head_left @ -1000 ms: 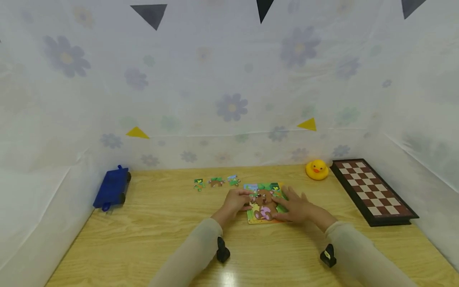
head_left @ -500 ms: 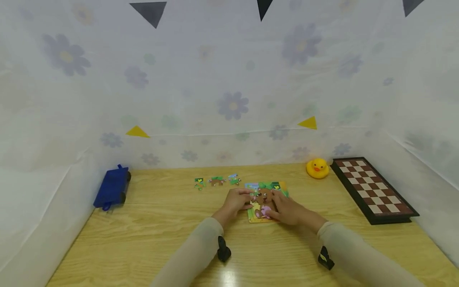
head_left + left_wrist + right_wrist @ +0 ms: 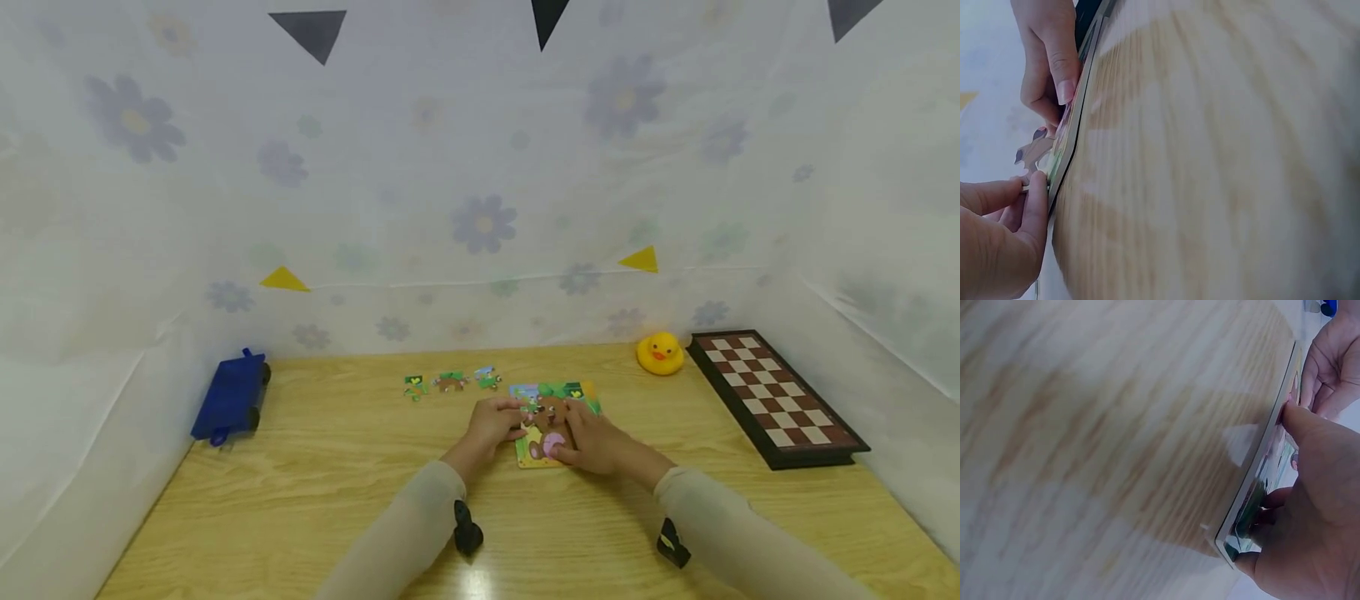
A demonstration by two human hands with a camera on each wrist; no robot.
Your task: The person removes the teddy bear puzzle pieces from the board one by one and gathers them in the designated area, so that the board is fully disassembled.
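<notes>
A jigsaw board [image 3: 528,457] showing a brown bear with pink and yellow parts lies at the middle of the table. At its left side, my left hand [image 3: 491,427] pinches a brown jigsaw piece [image 3: 1036,150] between thumb and fingers, tilted up off the board in the left wrist view. My right hand [image 3: 603,440] rests over the board's right half. Its thumb [image 3: 1300,419] touches the pink part near the front edge, and its other fingers reach across the picture, hiding much of the bear's right side.
Several loose jigsaw pieces [image 3: 451,382] lie behind and left of the board. A yellow rubber duck [image 3: 660,354] sits at the back right, beside a checkered game board [image 3: 772,392]. A blue toy cart [image 3: 231,395] stands at the far left. Fabric walls enclose the wooden table [image 3: 300,500].
My right hand has moved left from the board's right edge onto the picture, its spread fingers drawing closer together. The left hand stays almost in the same place.
</notes>
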